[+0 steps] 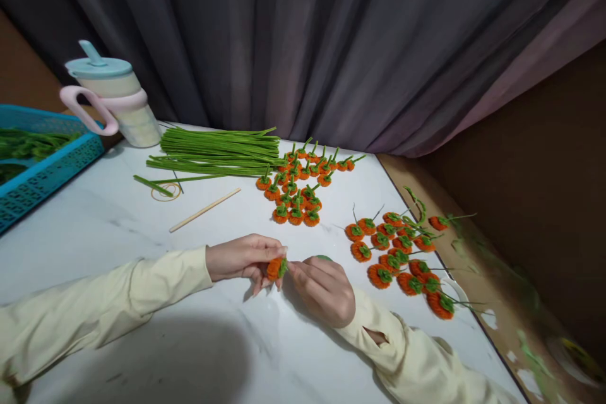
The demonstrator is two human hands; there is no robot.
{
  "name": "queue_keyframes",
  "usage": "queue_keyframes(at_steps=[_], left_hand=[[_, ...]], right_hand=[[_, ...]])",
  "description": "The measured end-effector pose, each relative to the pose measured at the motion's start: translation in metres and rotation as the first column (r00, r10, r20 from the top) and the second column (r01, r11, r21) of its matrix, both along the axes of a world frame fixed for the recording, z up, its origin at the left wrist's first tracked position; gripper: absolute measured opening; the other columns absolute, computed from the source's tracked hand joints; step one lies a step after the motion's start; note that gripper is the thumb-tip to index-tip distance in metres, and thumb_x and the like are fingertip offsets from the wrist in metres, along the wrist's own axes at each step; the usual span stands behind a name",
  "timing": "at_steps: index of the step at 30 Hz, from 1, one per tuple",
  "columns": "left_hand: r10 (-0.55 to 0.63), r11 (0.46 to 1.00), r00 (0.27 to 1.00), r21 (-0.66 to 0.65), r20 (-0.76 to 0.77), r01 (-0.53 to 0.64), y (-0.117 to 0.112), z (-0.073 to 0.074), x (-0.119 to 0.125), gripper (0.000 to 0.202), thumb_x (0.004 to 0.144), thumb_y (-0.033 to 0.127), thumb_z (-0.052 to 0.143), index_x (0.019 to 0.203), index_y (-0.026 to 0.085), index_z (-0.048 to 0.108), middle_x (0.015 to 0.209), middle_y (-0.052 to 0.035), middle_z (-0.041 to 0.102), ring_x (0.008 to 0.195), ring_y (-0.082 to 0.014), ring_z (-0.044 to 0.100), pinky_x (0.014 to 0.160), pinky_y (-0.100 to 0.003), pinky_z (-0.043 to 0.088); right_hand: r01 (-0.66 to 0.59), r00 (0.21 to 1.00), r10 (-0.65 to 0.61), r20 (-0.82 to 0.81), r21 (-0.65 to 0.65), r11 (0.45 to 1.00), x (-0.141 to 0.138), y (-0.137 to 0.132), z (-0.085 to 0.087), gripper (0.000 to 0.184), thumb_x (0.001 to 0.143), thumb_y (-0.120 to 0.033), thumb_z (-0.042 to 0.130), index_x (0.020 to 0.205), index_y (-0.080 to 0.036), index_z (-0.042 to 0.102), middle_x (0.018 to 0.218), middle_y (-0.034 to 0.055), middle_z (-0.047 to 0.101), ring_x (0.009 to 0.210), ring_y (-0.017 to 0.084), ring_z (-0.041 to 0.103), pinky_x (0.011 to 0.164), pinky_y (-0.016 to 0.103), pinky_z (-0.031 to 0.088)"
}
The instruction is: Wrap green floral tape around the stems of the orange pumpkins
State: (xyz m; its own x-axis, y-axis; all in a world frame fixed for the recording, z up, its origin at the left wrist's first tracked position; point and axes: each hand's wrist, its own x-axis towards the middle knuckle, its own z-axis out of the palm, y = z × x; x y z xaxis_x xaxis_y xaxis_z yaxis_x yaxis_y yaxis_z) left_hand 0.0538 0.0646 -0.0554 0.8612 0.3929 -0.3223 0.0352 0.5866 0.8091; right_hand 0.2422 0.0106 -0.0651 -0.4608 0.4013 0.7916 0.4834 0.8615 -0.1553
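Note:
My left hand [241,257] pinches a small orange pipe-cleaner pumpkin [276,268] with a green top, just above the white marble table [113,227]. My right hand [324,290] is closed right beside it, fingertips pressed to the pumpkin's green part. A green roll shows partly behind my right hand. Both arms wear cream sleeves. To the right lies a cluster of finished pumpkins [402,259] with thin wire stems. Farther back sits a second group of pumpkins [298,186] with green stems.
A bundle of green pipe cleaners [218,153] lies at the back, with a wooden stick [204,209] and a rubber band [165,191] nearby. A lidded cup with a pink handle [116,101] and a blue basket [42,164] stand at left. Grey curtain behind; table edge at right.

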Motion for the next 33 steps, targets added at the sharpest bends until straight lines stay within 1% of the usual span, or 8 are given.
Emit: queue_keyframes(at_steps=[4,7,9,11,16,20,25,33], left_hand=[[0.088,0.992,0.996,0.098,-0.024,-0.085,0.004,0.001,-0.001,0.043,0.083,0.056,0.049,0.090,0.014,0.049,0.074,-0.0060,0.062,0.055,-0.0121,0.057,0.041,-0.021,0.048],[0.172,0.925,0.985,0.342,0.010,-0.165,0.010,0.000,-0.006,0.035,0.087,0.048,0.048,0.099,0.015,0.051,0.088,-0.0061,0.057,0.065,-0.0125,0.058,0.050,-0.022,0.050],[0.117,0.830,0.992,0.543,0.056,-0.129,0.013,0.000,-0.011,0.028,0.085,0.038,0.054,0.102,0.015,0.053,0.098,-0.0083,0.054,0.078,-0.0144,0.058,0.064,-0.025,0.051],[0.005,0.696,0.997,0.715,0.082,-0.062,0.013,0.001,-0.014,0.026,0.082,0.028,0.059,0.104,0.015,0.055,0.104,-0.0103,0.051,0.090,-0.0178,0.055,0.077,-0.029,0.049],[0.008,0.370,0.997,0.926,0.074,-0.072,0.005,0.002,-0.013,0.019,0.076,0.015,0.062,0.095,0.014,0.059,0.096,-0.0096,0.054,0.086,-0.0160,0.055,0.080,-0.027,0.046],[0.068,0.255,0.993,0.961,0.093,-0.108,-0.002,0.000,-0.009,0.011,0.079,0.008,0.056,0.088,0.014,0.060,0.090,-0.0085,0.058,0.080,-0.0140,0.056,0.075,-0.023,0.046],[0.126,0.340,0.987,0.931,0.097,-0.134,-0.004,0.001,-0.007,0.006,0.078,0.010,0.058,0.083,0.013,0.061,0.085,-0.0066,0.059,0.077,-0.0131,0.056,0.071,-0.022,0.046],[0.159,0.850,0.987,0.508,0.007,-0.141,-0.005,0.000,-0.005,0.016,0.071,0.019,0.068,0.079,0.013,0.057,0.079,-0.0018,0.057,0.068,-0.0104,0.055,0.060,-0.021,0.048]], right_hand=[[-0.109,0.971,-0.014,-0.240,-0.492,0.864,-0.001,0.001,0.002,0.013,0.081,-0.012,0.056,0.076,-0.012,0.068,0.057,0.0062,0.066,0.047,0.010,0.053,0.044,0.022,0.043],[-0.229,0.916,-0.182,-0.358,-0.838,0.496,-0.001,0.004,0.005,0.015,0.075,-0.025,0.066,0.068,-0.012,0.069,0.058,0.0063,0.069,0.044,0.010,0.055,0.044,0.021,0.045],[-0.348,0.868,-0.278,-0.412,-0.903,0.252,-0.001,0.007,0.007,0.020,0.069,-0.031,0.071,0.064,-0.012,0.068,0.057,0.0061,0.069,0.042,0.010,0.056,0.044,0.022,0.046],[-0.439,0.828,-0.336,-0.448,-0.892,0.109,-0.002,0.010,0.008,0.024,0.062,-0.033,0.076,0.059,-0.012,0.066,0.054,0.0051,0.068,0.039,0.010,0.055,0.042,0.022,0.045],[-0.522,0.795,-0.365,-0.485,-0.853,-0.003,-0.003,0.012,0.009,0.027,0.052,-0.030,0.082,0.057,-0.011,0.063,0.050,0.0023,0.066,0.038,0.009,0.054,0.040,0.021,0.043],[-0.533,0.804,-0.327,-0.496,-0.846,-0.027,-0.001,0.012,0.008,0.027,0.052,-0.030,0.082,0.060,-0.011,0.064,0.051,0.0027,0.066,0.037,0.008,0.053,0.040,0.020,0.042],[-0.526,0.818,-0.290,-0.498,-0.850,-0.027,0.000,0.014,0.008,0.027,0.055,-0.030,0.081,0.061,-0.010,0.064,0.051,0.0031,0.066,0.039,0.008,0.053,0.040,0.019,0.041],[-0.561,0.807,-0.219,-0.548,-0.828,0.004,0.001,0.012,0.009,0.027,0.060,-0.031,0.079,0.070,-0.011,0.062,0.053,0.0023,0.065,0.040,0.008,0.053,0.041,0.019,0.042]])
